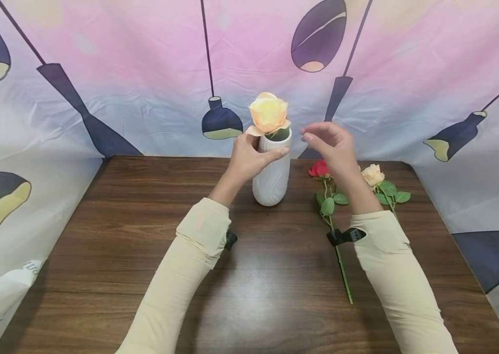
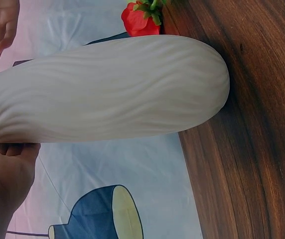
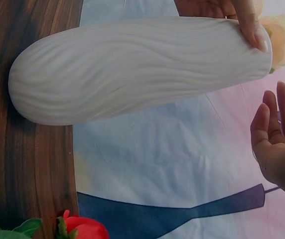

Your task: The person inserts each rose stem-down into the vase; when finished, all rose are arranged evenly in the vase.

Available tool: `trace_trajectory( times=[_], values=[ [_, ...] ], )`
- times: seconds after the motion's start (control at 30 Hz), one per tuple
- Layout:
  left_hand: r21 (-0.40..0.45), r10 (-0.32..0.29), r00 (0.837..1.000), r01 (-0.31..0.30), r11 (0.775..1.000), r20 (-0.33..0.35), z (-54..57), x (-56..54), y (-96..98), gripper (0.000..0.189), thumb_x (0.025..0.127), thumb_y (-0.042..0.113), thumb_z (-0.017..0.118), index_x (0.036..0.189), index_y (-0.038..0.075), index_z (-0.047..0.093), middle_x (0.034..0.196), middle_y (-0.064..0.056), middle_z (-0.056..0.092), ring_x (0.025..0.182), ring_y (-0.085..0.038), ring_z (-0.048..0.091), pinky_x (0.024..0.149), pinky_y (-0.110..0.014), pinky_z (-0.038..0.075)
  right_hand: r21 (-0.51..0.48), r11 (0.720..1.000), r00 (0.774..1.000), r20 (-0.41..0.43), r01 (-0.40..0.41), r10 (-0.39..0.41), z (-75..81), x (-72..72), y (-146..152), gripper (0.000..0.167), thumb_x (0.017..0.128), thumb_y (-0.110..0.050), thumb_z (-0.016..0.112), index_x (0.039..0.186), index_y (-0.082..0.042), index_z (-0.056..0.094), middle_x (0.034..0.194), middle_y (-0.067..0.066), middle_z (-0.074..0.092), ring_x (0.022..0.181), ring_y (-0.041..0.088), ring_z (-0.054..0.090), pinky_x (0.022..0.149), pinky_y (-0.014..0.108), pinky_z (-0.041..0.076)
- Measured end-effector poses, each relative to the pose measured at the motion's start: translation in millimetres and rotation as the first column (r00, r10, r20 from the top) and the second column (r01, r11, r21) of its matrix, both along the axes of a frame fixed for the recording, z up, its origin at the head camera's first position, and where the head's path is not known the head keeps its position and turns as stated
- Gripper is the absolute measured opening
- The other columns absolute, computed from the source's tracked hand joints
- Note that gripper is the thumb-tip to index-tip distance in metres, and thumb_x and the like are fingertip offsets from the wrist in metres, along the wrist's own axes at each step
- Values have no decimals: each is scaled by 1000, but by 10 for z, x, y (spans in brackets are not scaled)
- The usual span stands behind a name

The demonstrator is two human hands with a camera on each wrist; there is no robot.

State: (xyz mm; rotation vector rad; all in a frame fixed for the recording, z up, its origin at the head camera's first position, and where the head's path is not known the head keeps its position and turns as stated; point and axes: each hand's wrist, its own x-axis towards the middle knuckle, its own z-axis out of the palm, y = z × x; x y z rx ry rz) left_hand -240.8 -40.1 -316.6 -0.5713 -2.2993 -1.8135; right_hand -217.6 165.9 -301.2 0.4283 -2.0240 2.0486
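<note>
A white ribbed vase point(image 1: 271, 177) stands upright on the wooden table, with a peach-yellow rose point(image 1: 269, 114) in its mouth. My left hand point(image 1: 249, 158) grips the vase near its rim, the thumb across the front; the right wrist view shows that thumb on the vase point(image 3: 137, 72) just below the edge. To the right of the rim, my right hand point(image 1: 332, 147) is held up in the air, apart from the vase. Its fingers are loosely bent and hold nothing, as the right hand point(image 3: 282, 137) in the right wrist view confirms. The rose's stem is hidden inside the vase.
On the table's right side lie a red rose point(image 1: 319, 169) with a long green stem and a pale peach rose point(image 1: 373, 175), partly covered by my right forearm. A printed cloth backdrop point(image 1: 165, 73) with lamp pictures hangs behind the wooden table point(image 1: 143, 206).
</note>
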Motion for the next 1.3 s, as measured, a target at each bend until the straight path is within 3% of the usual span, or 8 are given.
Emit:
trace_trajectory(
  times=[0.4,0.7,0.93,1.13,1.2,1.3],
  values=[
    [18,-8,1000,8,1000,16,-3,10,2,62,80,16,87,134,5,60,129,-14,69,114,-25,70,96,-41,60,2,1000,998,68,-8,8,-222,252,285,22,98,-2,61,100,-22,72,91,-13,77,86,3,72,81,17,59],
    [19,-6,1000,6,1000,-14,-19,0,3,58,80,15,86,131,4,62,126,-15,70,111,-26,71,93,-40,61,23,999,979,204,-27,22,-598,331,547,15,101,-7,61,105,-19,69,92,-14,77,84,0,72,77,15,59],
    [16,-5,1000,5,1000,-16,-20,3,2,57,80,16,86,130,3,63,124,-15,71,110,-26,71,93,-39,61,77,997,946,323,-16,-10,-973,235,798,12,102,-11,59,114,-9,64,92,-16,75,86,0,72,82,17,60],
    [18,-4,1000,5,1000,-13,-19,2,-2,58,80,15,87,131,3,63,125,-15,71,110,-25,71,93,-39,60,215,976,893,442,-15,-84,-1218,147,924,41,103,-21,60,134,5,55,97,-23,69,90,-5,68,84,14,57],
    [15,-5,1000,5,1000,-13,-18,-1,-2,58,80,15,87,131,3,63,125,-15,71,111,-25,71,93,-39,60,281,959,875,470,-25,-114,-1280,117,936,51,103,-23,59,140,10,48,105,-17,68,90,-8,65,84,12,56],
    [11,-5,1000,5,1000,-9,-20,-9,-5,58,80,16,86,131,4,63,125,-14,70,111,-25,71,94,-39,60,362,931,861,488,-51,-143,-1356,80,937,54,104,-24,57,144,11,46,126,11,67,89,-13,60,83,9,54]
  ],
)
